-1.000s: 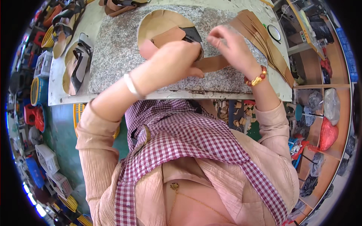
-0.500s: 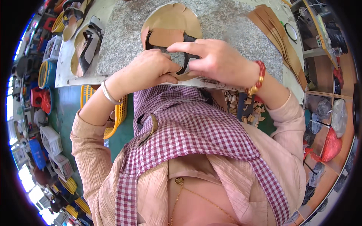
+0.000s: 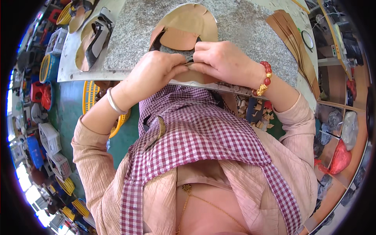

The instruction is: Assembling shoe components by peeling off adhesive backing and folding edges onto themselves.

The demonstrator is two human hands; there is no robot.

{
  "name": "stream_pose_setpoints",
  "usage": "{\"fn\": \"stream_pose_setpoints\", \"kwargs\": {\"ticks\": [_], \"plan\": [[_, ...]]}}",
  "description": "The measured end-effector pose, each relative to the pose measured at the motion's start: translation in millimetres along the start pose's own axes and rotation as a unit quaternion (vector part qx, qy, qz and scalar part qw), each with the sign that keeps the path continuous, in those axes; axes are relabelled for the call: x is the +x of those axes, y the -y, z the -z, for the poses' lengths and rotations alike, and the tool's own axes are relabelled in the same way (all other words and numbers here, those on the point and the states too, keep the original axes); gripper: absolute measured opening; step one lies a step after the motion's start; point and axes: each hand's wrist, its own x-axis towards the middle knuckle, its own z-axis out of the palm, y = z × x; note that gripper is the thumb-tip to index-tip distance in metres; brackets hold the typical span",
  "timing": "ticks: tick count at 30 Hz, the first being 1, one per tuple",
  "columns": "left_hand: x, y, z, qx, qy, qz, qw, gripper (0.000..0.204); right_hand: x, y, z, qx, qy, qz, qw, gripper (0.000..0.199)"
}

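Note:
A leather shoe upper (image 3: 180, 38), tan with black parts, lies on the grey mottled board (image 3: 129, 43) at the table's near edge. Its wide rounded tan end points away from me, and a brown flap crosses its middle. At the near end, both my hands meet with their fingertips pressed together. My left hand (image 3: 159, 67) pinches the upper's near edge from the left. From the right, my right hand (image 3: 227, 62) pinches the same edge, thumb and forefinger beside the left ones. The pinched edge is mostly hidden by my fingers.
More black, white and tan shoe uppers (image 3: 94, 41) lie at the table's left. Brown strips (image 3: 291, 43) and a roll of tape (image 3: 307, 40) are on the right. Below the table edge are a yellow basket (image 3: 91, 100) and tan scraps (image 3: 266, 117).
My right hand has closed from a loose, spread hold into a pinch, meeting the left fingertips. The brown flap now bulges, and the black part on the right is more covered.

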Motion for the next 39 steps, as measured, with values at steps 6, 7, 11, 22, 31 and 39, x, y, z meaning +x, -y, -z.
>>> {"fn": "stream_pose_setpoints", "kwargs": {"ticks": [6, 7, 11, 22, 31, 39], "plan": [[-12.3, 8.2, 9.1, 0.039, -0.003, 0.013, 0.999, 0.01, -2.8, -6.6, 1.4, 0.133, -0.001, -0.019, 0.991, 0.021], [-13.6, 8.6, 13.2, 0.014, 0.009, 0.016, 1.0, 0.01, -5.1, -8.4, 2.5, 0.173, 0.007, -0.026, 0.985, 0.02], [-18.6, 21.6, 18.3, -0.045, 0.038, 0.004, 0.998, 0.009, -4.2, -3.6, 2.9, 0.206, 0.032, -0.05, 0.977, 0.018], [0.6, -0.7, 4.9, -0.066, 0.061, 0.025, 0.996, 0.014, 4.3, 13.5, 2.4, 0.167, 0.058, -0.089, 0.98, 0.013], [-10.1, 7.9, -4.5, -0.097, 0.063, 0.008, 0.993, 0.029, -14.5, 2.5, -5.9, 0.122, -0.093, -0.047, 0.987, 0.008], [-13.3, 6.5, 1.6, -0.082, 0.092, 0.042, 0.992, 0.035, -16.3, 10.1, -8.1, 0.099, -0.072, -0.066, 0.99, 0.009]]}}
